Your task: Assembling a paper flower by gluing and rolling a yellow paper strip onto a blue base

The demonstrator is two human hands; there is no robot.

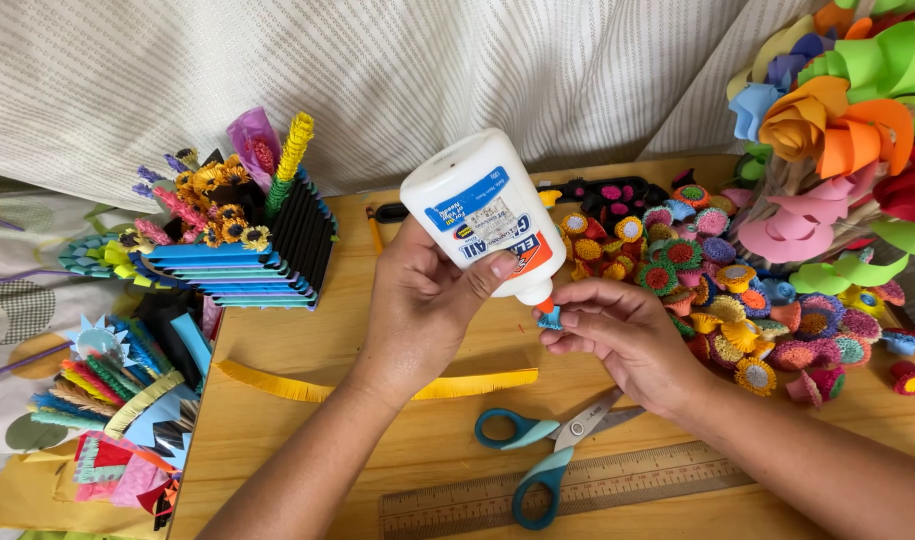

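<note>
My left-hand fingers (477,275) clamp the inverted glue bottle (482,215) | right-hand fingers (587,320) pinch a small blue paper piece (550,319) at the nozzle's 6 o'clock | risk, I judge: oversqueezing floods the piece, dripping onto the tabletop (317,345).

Blue-handled scissors (542,452) lie beside a ruler (617,485) and yellow fringed strip (377,385).

Glue bottle tipped onto a small paper piece

The white plastic glue bottle (485,213), with a blue and orange label and an orange nozzle, is upended above the wooden bench (307,350), base up and tilted left, nozzle pointing down. Its tip touches the small blue rolled paper piece (549,319), which sits just beneath it, pinched at fingertip level.
</note>
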